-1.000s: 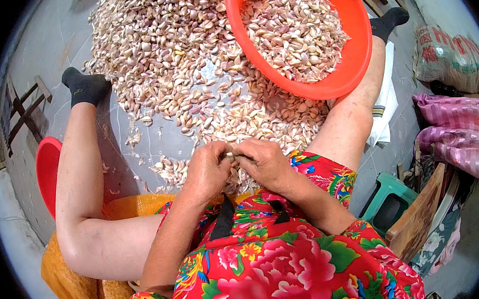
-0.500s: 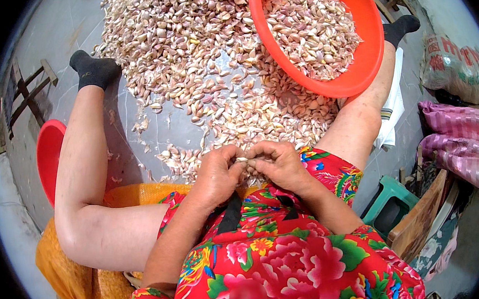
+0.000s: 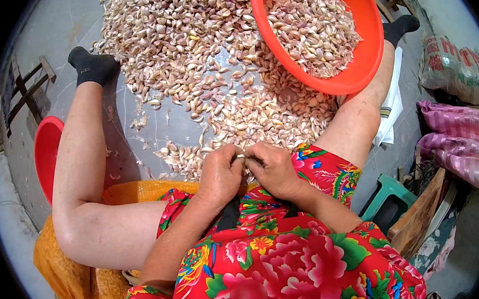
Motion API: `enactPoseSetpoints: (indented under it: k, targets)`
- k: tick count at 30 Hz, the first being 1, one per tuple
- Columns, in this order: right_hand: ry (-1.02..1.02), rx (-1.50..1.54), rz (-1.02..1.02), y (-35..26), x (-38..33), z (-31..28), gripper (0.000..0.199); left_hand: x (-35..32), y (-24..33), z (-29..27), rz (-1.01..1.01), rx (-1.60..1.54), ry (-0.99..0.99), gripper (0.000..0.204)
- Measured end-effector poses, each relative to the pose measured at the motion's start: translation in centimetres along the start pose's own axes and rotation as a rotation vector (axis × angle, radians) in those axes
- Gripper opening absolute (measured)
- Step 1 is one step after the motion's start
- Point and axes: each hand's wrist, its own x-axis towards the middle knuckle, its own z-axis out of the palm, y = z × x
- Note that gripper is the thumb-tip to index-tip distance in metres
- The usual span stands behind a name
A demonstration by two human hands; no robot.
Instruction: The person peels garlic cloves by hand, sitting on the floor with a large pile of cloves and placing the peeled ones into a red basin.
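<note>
My left hand (image 3: 221,173) and my right hand (image 3: 274,169) meet over my lap, fingertips pinched together on a small garlic clove (image 3: 242,158) between them. Just beyond my hands a wide heap of loose garlic cloves (image 3: 188,53) covers the grey floor between my spread legs. An orange plastic basin (image 3: 373,34) partly filled with cloves rests by my right leg at the upper right.
A red basin (image 3: 45,154) lies outside my left leg. An orange mesh sack (image 3: 64,267) is under me. A metal rack (image 3: 25,98) stands at the left. Filled sacks (image 3: 456,73), a green stool (image 3: 387,192) and a white cloth (image 3: 392,111) are at the right.
My hands stay together on the clove, fingers working slightly. The view has shifted, so the heap and basin sit higher and farther right in the picture.
</note>
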Motion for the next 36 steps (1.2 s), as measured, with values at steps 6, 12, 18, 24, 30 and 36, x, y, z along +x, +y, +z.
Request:
enactPoseSetpoints:
  k: [6, 12, 18, 24, 30, 36]
  targets:
    - [0.04, 0.004, -0.026, 0.3, 0.1, 0.3, 0.019, 0.2, -0.6, 1.0, -0.197, -0.322, 0.003, 0.006]
    - [-0.148, 0.395, 0.298, 0.9, 0.7, -1.4, 0.014, 0.8, -0.2, 0.2, -0.358, -0.657, -0.159, 0.01]
    - [0.011, 0.769, 0.377, 1.9, 0.9, -2.1, 0.011, 1.1, -0.7, 0.3, -0.395, -0.752, -0.138, 0.011]
    - [0.416, 0.121, 0.246, 4.9, 2.0, -3.7, 0.012, 2.7, -0.7, 0.2, -0.17, -0.335, 0.01, 0.021]
    - [0.787, -0.142, 0.375, 8.6, 1.7, -4.7, 0.039, 3.3, -3.8, -0.3, 0.19, 0.258, 0.441, 0.033]
    - [0.87, -0.5, 0.473, 10.4, 5.7, -6.0, 0.058, 3.5, -5.3, 2.2, 0.256, 0.396, 0.478, 0.054]
